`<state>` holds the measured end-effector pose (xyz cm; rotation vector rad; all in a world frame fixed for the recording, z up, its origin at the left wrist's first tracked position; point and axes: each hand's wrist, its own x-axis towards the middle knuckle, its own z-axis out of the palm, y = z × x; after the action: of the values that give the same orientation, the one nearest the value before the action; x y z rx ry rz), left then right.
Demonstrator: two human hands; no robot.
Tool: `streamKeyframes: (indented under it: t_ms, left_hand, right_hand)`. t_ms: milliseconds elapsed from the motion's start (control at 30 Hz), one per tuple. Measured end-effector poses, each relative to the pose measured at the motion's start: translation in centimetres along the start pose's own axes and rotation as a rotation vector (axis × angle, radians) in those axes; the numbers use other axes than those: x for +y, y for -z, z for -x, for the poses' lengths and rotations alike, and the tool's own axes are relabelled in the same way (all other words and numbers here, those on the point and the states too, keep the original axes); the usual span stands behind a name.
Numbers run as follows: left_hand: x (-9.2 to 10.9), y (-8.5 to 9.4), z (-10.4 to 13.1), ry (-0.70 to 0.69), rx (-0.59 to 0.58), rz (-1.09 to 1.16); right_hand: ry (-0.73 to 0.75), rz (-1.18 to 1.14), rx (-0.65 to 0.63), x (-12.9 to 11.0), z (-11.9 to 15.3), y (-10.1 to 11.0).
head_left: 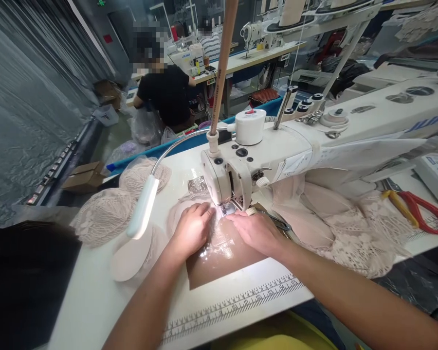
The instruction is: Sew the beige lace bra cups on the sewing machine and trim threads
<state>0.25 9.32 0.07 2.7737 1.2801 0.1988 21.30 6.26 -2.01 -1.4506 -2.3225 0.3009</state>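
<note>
A white sewing machine (219, 182) stands in front of me, its needle area lit by a small lamp. Beige lace fabric (182, 206) lies under the presser foot and spreads to the left. My left hand (195, 228) presses on this fabric just left of the foot, fingers together and curled over it. Close to the foot on the right, my right hand (253, 232) has its fingers closed at the fabric's edge, which they partly hide. Beneath both hands a shiny brown sheet (219, 267) covers the machine bed.
Lace cup pieces (104, 216) and a smooth beige cup (131, 257) lie left, by the lamp (144, 206). More lace pieces (357, 238) and red-handled scissors (428, 214) lie right. A ruler strip (237, 308) runs along the front edge. A person (164, 92) sits beyond.
</note>
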Motion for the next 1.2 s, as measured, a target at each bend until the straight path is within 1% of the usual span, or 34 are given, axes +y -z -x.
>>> streamKeyframes:
  t_ms: [67, 133, 233, 300, 367, 467, 533, 600, 700, 933, 1200]
  left_hand:
    - [0.7, 0.9, 0.5, 0.049, -0.051, 0.031]
    - [1.4, 1.6, 1.0, 0.066, -0.105, 0.081]
    - [2.1, 1.8, 1.2, 0.069, -0.152, 0.137]
    - [2.3, 1.5, 1.0, 0.069, -0.132, 0.145]
    - [2.3, 0.9, 0.8, 0.056, -0.081, 0.150]
    - [2.1, 0.0, 0.7, -0.025, -0.005, 0.164]
    - [2.1, -0.3, 0.7, -0.096, 0.017, 0.160]
    - [2.1, -0.4, 0.7, -0.144, 0.022, 0.145]
    - [2.1, -0.4, 0.7, -0.167, 0.026, 0.122]
    - [1.6, -0.9, 0.3, -0.200, 0.031, 0.070]
    - [1.0, -1.2, 0.4, -0.211, 0.029, 0.031]
  right_hand:
    - [-0.004, -0.023, 0.030, 0.2, 0.0, -0.1]
    - [0.003, -0.034, 0.039, 0.3, 0.0, -0.2]
    - [0.009, -0.022, 0.023, 0.4, 0.1, -0.1]
    - [0.012, -0.012, 0.021, 0.5, 0.1, 0.0]
    - [0.015, -0.007, 0.030, 0.5, 0.2, 0.1]
    - [0.009, 0.017, 0.037, 0.5, 0.3, 0.3]
    - [0.026, 0.029, 0.014, 0.4, 0.4, 0.4]
    - [0.072, 0.034, -0.031, 0.2, 0.5, 0.5]
    - [0.117, 0.065, -0.083, 0.0, 0.6, 0.7]
    - [0.069, 0.119, -0.131, -0.6, 0.1, 0.6]
    - [0.036, 0.166, -0.143, -0.8, -0.1, 0.5]
